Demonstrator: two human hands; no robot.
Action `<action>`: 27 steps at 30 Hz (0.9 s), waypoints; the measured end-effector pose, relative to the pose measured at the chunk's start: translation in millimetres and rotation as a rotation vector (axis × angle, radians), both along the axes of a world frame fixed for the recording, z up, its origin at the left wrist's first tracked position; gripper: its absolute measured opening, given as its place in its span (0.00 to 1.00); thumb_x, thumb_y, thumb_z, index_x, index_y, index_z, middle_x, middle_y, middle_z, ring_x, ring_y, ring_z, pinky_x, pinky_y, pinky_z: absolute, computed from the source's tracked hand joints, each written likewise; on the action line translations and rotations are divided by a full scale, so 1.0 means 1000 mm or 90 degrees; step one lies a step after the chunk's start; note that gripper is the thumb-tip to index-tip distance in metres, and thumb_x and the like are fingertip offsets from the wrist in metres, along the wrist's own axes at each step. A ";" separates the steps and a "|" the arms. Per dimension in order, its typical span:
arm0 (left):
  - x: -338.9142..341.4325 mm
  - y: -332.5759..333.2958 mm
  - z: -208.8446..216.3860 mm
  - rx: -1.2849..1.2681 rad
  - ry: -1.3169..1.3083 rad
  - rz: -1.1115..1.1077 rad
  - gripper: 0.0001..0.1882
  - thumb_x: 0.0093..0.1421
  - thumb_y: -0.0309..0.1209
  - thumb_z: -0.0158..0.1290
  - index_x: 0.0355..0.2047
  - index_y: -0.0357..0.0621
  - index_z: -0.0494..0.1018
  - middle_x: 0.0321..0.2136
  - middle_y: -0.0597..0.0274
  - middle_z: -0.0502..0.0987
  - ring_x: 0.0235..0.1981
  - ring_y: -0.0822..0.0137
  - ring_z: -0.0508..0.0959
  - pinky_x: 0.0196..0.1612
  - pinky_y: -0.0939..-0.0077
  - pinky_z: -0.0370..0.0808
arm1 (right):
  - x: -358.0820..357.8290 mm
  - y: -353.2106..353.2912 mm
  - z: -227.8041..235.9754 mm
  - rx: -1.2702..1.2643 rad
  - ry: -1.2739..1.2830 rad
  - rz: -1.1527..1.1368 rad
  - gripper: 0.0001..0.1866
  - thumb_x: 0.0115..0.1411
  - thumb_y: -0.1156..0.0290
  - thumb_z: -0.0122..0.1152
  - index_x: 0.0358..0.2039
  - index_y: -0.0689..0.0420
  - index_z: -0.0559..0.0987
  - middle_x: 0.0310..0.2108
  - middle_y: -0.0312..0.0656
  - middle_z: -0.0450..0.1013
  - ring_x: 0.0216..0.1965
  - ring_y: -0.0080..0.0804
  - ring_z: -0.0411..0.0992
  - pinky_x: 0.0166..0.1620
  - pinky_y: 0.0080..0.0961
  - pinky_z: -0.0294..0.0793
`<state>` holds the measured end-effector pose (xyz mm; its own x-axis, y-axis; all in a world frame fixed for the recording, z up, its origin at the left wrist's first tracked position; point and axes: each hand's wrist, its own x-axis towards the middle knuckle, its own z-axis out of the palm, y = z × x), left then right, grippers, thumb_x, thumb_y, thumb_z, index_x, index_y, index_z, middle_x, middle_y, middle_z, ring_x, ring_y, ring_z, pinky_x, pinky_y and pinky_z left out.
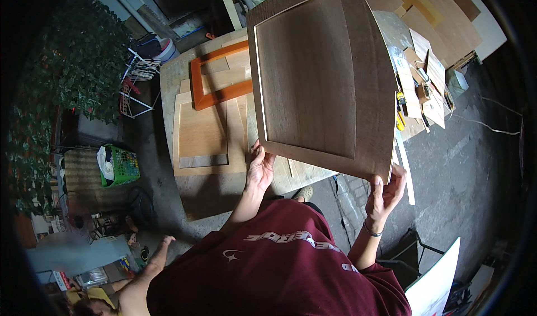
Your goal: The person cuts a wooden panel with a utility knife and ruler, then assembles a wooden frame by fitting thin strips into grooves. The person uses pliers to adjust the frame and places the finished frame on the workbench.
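A large brown wooden panel point(307, 75) with a raised border around a recessed middle is held up, tilted, over the worktable point(169, 81). My left hand point(260, 169) grips its near left corner, thumb and fingers closed on the edge. At the near right corner my right hand point(386, 193) pinches the border, its thumb on the upper face. Left of the panel, an orange-brown wooden frame point(196, 85) lies on the table, partly hidden behind it. Nearer to me rests a lighter wooden panel point(204, 134) with a similar border.
A tape measure point(400, 98), a yellow cutter point(400, 121) and wood pieces lie at the table's right. Sheets of board point(439, 25) lean at the far right. A green basket point(127, 166) stands left. Another person's arm point(158, 260) shows lower left; a white board point(439, 279) stands lower right.
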<state>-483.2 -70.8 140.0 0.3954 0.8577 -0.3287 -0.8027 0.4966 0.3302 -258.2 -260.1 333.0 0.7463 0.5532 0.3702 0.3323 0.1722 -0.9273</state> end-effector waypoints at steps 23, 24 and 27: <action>-0.016 -0.007 0.004 0.012 0.015 0.047 0.12 0.70 0.25 0.52 0.51 0.52 0.75 0.47 0.67 0.80 0.49 0.69 0.81 0.54 0.65 0.85 | 0.018 -0.003 -0.037 0.026 0.155 0.078 0.17 0.66 0.74 0.62 0.53 0.63 0.70 0.48 0.42 0.70 0.51 0.28 0.69 0.56 0.28 0.68; -0.017 -0.008 0.004 0.009 0.024 0.051 0.12 0.70 0.25 0.52 0.51 0.53 0.76 0.47 0.67 0.80 0.50 0.69 0.81 0.54 0.64 0.85 | 0.019 -0.002 -0.041 0.031 0.174 0.085 0.16 0.67 0.75 0.61 0.53 0.63 0.70 0.48 0.42 0.70 0.50 0.27 0.69 0.55 0.27 0.70; -0.023 -0.010 -0.002 0.015 0.054 0.059 0.13 0.71 0.25 0.51 0.53 0.53 0.74 0.48 0.66 0.79 0.51 0.68 0.80 0.54 0.64 0.84 | 0.017 0.002 -0.048 0.049 0.256 0.096 0.14 0.69 0.76 0.57 0.53 0.60 0.68 0.44 0.39 0.70 0.40 0.23 0.70 0.46 0.22 0.73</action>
<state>-506.6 -80.6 137.8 0.2859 0.8971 -0.3368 -0.8135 0.4129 0.4094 -241.0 -257.6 284.6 0.7529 0.6487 0.1111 -0.0861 0.2644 -0.9606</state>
